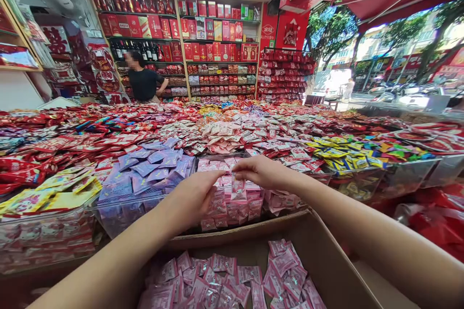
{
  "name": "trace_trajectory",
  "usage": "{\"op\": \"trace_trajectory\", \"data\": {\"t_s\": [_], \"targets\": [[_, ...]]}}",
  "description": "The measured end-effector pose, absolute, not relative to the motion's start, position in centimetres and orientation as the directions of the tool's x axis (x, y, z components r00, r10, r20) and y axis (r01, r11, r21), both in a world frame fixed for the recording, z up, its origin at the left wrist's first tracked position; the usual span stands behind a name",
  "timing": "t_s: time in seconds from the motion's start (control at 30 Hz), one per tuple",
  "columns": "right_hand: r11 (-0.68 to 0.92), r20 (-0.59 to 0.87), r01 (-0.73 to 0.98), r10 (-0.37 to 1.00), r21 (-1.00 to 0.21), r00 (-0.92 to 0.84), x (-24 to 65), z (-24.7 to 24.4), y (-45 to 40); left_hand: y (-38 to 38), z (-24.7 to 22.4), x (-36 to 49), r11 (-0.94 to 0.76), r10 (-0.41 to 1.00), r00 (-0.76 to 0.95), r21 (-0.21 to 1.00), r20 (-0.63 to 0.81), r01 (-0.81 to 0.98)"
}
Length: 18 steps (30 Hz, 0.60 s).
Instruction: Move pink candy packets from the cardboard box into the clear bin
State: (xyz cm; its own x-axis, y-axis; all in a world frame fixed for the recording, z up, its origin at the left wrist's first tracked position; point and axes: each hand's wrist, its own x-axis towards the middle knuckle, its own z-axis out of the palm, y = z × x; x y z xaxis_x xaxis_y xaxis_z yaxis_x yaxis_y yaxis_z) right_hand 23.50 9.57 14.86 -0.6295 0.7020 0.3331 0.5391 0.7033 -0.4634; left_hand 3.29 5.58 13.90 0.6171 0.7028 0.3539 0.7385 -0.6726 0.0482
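Note:
My right hand (253, 172) pinches a small pink-and-white candy packet (238, 189) by its upper end, above a clear bin (232, 212) of similar pink packets. To its left, my left hand (203, 192) reaches over the same bin, its fingertips pointing at the packet; what its lower fingers hold, if anything, is hidden. Below both arms an open cardboard box (290, 227) holds many loose pink packets (217, 282).
Purple packets (152, 166) fill the bin on the left, beside yellow packets (39, 198). Yellow-and-blue packets (348, 154) lie right. Behind the candy display stands a person in black (143, 82), before stocked shelves (217, 38).

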Motion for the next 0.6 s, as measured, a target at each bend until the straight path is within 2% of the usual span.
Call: {"op": "trace_trajectory", "data": {"t_s": [0.17,0.37,0.43,0.6], "targets": [[0.692,0.444,0.534,0.721,-0.485,-0.531,23.2,15.5,10.4,7.1,13.4,3.9,-0.674,0.716,0.648,0.017,0.258,0.738],[0.671,0.453,0.504,0.740,-0.543,-0.497,23.2,15.6,11.6,7.1,13.8,4.2,-0.645,0.745,0.632,-0.009,0.211,0.764],[0.660,0.414,0.520,0.748,-0.542,-0.519,23.2,15.3,11.8,7.0,14.0,4.4,-0.631,0.759,0.620,-0.014,0.200,0.776],[0.663,0.189,0.525,0.698,-0.534,-0.691,22.8,14.3,12.0,7.4,13.9,4.5,-0.619,0.772,0.611,-0.012,0.173,0.785]]}}
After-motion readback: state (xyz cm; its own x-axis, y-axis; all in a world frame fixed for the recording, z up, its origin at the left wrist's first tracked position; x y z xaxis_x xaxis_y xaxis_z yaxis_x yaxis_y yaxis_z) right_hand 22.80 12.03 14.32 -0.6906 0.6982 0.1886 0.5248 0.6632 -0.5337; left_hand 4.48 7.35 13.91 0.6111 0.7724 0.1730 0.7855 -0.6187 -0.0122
